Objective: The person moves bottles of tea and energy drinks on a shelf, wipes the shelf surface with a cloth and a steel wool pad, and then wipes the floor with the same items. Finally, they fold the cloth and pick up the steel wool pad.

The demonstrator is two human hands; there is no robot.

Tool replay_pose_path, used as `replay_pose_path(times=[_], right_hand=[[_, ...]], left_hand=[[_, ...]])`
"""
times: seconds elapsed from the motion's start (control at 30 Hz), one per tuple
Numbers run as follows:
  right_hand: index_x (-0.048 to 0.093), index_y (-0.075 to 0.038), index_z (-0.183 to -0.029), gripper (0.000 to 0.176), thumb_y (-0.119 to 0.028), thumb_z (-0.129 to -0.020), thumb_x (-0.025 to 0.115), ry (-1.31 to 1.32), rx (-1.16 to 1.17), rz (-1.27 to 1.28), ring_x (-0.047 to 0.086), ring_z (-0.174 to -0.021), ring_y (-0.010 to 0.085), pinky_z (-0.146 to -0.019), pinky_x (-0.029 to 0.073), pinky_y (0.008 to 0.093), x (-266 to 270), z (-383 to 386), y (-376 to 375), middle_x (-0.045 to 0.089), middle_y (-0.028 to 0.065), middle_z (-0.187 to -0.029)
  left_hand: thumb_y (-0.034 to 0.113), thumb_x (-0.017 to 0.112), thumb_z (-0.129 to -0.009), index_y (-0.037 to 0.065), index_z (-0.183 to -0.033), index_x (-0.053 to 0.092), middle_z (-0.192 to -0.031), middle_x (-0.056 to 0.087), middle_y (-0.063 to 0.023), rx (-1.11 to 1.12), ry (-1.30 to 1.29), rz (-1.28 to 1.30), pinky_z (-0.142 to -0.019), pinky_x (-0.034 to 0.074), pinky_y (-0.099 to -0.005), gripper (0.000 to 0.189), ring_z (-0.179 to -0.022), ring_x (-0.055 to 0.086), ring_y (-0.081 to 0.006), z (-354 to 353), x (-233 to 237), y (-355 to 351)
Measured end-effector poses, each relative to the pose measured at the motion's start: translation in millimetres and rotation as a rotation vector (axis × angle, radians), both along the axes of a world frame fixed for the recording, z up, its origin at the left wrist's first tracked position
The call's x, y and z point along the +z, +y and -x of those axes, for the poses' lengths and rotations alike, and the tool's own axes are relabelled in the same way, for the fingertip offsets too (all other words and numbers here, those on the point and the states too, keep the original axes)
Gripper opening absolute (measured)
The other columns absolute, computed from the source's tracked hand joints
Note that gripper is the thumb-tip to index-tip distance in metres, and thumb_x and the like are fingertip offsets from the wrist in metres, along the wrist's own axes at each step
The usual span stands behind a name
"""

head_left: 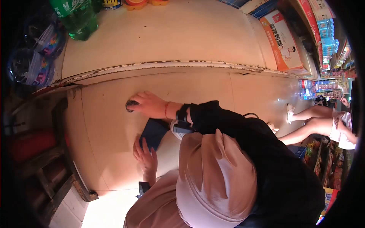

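Note:
My right hand point(146, 103), in a black sleeve with a red cord at the wrist, reaches out low over the pale floor tiles. Its fingers are closed over a small, dark, speckled, rounded thing point(131, 106), mostly hidden under them. Nearer to me, my left hand point(145, 155) has its fingers at the lower edge of a dark blue flat piece point(154, 133). One finger lies over that piece and the grip is partly hidden. Beside it, under my right wrist, a whitish rounded thing point(176, 130) shows in part.
A worn-edged ledge point(163, 41) runs across the top, with a green bottle point(78, 22) and a printed carton point(283, 41). A dark wooden frame point(57, 152) stands at left. Another person's legs point(308, 123) are at right, near stocked shelves point(329, 159).

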State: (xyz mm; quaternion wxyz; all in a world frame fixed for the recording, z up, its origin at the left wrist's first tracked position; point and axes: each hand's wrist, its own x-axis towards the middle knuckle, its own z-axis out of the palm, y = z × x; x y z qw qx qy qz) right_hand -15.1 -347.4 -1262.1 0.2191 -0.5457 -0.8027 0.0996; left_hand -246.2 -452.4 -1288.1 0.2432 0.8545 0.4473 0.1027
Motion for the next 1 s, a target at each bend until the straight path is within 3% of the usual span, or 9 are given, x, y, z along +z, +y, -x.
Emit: replay_pose_path(times=[0.13, 0.2, 0.37, 0.4, 0.57, 0.63, 0.83, 0.9, 1.0], right_hand=[[0.060, -0.019, -0.106, 0.035, -0.013, -0.072, 0.063, -0.130, -0.013, 0.086, 0.050, -0.104, 0.0258, -0.086, 0.042, 0.0390, -42.6, -3.7, 9.2, 0.054, 0.0070, -0.105], [0.060, -0.017, -0.104, 0.033, -0.013, -0.071, 0.063, -0.140, 0.014, 0.076, 0.051, -0.102, 0.0257, -0.086, 0.042, 0.0389, -33.5, -2.9, 10.1, 0.055, 0.0070, -0.103], [0.057, -0.008, -0.097, 0.033, -0.012, -0.066, 0.067, -0.114, 0.092, 0.085, 0.055, -0.094, 0.0279, -0.083, 0.044, 0.0399, -33.5, 3.0, 14.8, 0.056, 0.0109, -0.097], [0.054, -0.007, -0.098, 0.037, -0.012, -0.065, 0.069, -0.073, 0.003, 0.181, 0.056, -0.092, 0.0299, -0.081, 0.045, 0.0405, -27.4, 0.5, 14.7, 0.055, 0.0124, -0.096], [0.051, -0.005, -0.108, 0.047, -0.010, -0.064, 0.066, 0.379, -0.485, 0.267, 0.057, -0.095, 0.0351, -0.084, 0.047, 0.0398, -2.9, -46.9, -18.3, 0.056, 0.0162, -0.098], [0.054, -0.005, -0.108, 0.044, -0.011, -0.065, 0.065, 0.289, -0.423, 0.202, 0.055, -0.099, 0.0375, -0.086, 0.046, 0.0398, -4.7, -88.6, -30.9, 0.055, 0.0173, -0.101], [0.055, -0.009, -0.102, 0.036, -0.010, -0.067, 0.064, 0.138, -0.439, 0.441, 0.056, -0.098, 0.0342, -0.084, 0.047, 0.0398, 27.5, -155.7, -74.7, 0.056, 0.0138, -0.101], [0.055, -0.008, -0.099, 0.032, -0.009, -0.068, 0.063, 0.139, -0.477, 0.401, 0.057, -0.095, 0.0346, -0.082, 0.047, 0.0400, 34.4, -165.0, -91.0, 0.056, 0.0141, -0.100], [0.053, -0.006, -0.098, 0.030, -0.007, -0.069, 0.062, 0.180, -0.579, 0.570, 0.057, -0.094, 0.0350, -0.081, 0.047, 0.0404, 49.0, -177.6, -123.7, 0.057, 0.0154, -0.099]], left_hand=[[0.014, 0.068, -0.073, 0.007, -0.125, 0.046, -0.128, 0.044, -0.0140, 0.150, 0.048, 0.004, -0.095, 0.034, -0.0484, 0.056, -0.116, 0.041, -0.0348, 4.6, 8.8, 20.2], [0.015, 0.069, -0.072, 0.006, -0.123, 0.046, -0.125, 0.045, -0.0151, 0.185, 0.103, 0.037, -0.094, 0.035, -0.0484, 0.057, -0.114, 0.042, -0.0345, 9.3, 7.8, 21.9], [0.017, 0.073, -0.068, 0.007, -0.097, 0.049, -0.106, 0.052, -0.0121, 0.251, 0.077, 0.230, -0.086, 0.036, -0.0472, 0.039, -0.104, 0.047, -0.0331, 12.9, -11.9, 15.7], [0.017, 0.072, -0.068, 0.006, -0.094, 0.048, -0.097, 0.056, -0.0131, 0.224, -0.017, 0.137, -0.080, 0.039, -0.0464, 0.036, -0.096, 0.052, -0.0342, 11.2, -13.2, 14.6], [0.016, 0.065, -0.074, 0.004, -0.095, 0.047, -0.087, 0.059, -0.0198, 0.372, -0.264, 0.356, -0.068, 0.046, -0.0462, 0.030, -0.081, 0.058, -0.0398, 0.1, -0.6, 15.3], [0.016, 0.064, -0.075, 0.005, -0.096, 0.047, -0.085, 0.060, -0.0199, 0.373, -0.465, 0.316, -0.066, 0.047, -0.0471, 0.029, -0.077, 0.059, -0.0411, -5.8, 2.7, 23.8], [0.014, 0.064, -0.075, 0.005, -0.101, 0.051, -0.082, 0.063, -0.0186, 0.413, -0.495, 0.214, -0.065, 0.049, -0.0435, 0.030, -0.075, 0.062, -0.0395, -54.7, 44.5, 81.4], [0.006, 0.061, -0.079, 0.001, -0.104, 0.051, -0.091, 0.061, -0.0134, 0.353, -0.630, 0.301, -0.077, 0.046, -0.0318, 0.027, -0.083, 0.060, -0.0223, -81.6, 67.0, 92.4], [0.008, 0.063, -0.076, 0.004, -0.104, 0.053, -0.086, 0.064, -0.0143, 0.175, -0.717, 0.223, -0.073, 0.050, -0.0328, 0.030, -0.079, 0.065, -0.0288, -119.0, 70.2, 95.3]])
